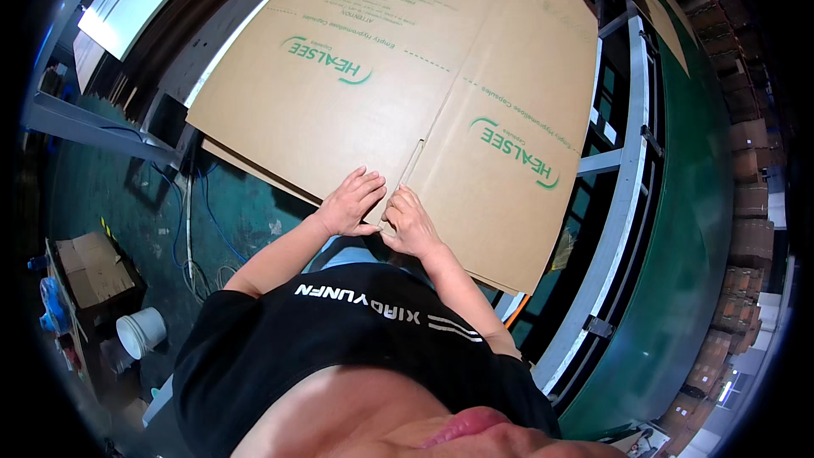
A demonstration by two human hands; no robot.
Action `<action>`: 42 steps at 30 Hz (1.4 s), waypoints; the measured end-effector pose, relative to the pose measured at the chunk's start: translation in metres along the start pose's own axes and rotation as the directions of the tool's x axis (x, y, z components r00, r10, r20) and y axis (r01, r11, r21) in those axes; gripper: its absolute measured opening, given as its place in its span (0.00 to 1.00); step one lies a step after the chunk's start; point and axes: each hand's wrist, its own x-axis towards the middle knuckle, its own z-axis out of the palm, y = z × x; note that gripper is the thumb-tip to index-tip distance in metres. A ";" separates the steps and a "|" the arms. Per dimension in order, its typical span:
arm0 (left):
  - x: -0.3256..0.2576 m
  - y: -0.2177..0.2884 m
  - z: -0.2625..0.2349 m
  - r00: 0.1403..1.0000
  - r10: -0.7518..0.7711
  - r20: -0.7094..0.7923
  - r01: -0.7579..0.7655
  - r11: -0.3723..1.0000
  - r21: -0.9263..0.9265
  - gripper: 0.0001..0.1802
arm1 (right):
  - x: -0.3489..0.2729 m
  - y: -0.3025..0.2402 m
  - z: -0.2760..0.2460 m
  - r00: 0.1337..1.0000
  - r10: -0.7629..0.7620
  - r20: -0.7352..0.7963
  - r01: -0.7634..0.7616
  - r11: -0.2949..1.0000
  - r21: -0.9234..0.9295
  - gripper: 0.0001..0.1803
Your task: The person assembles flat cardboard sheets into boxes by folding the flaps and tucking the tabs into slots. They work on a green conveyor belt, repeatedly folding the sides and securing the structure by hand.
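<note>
We see a large flat brown cardboard sheet with green printing, overhanging the table's near edge. A smaller brown box sits on the floor at left. Stacked brown cartons line the right side.
</note>
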 end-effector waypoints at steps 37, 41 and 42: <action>0.001 0.007 -0.010 0.999 0.012 0.050 -0.014 0.999 0.051 0.45 | 0.002 -0.008 -0.007 0.998 0.057 -0.033 -0.059 0.995 -0.077 0.24; 0.002 0.005 -0.008 0.999 0.016 0.049 -0.018 0.999 0.048 0.45 | 0.002 -0.004 -0.004 0.999 0.042 -0.032 -0.045 0.994 -0.096 0.24; 0.001 0.004 -0.008 0.999 0.019 0.044 -0.021 0.999 0.047 0.45 | 0.002 -0.004 -0.004 0.999 0.039 -0.032 -0.042 0.994 -0.102 0.24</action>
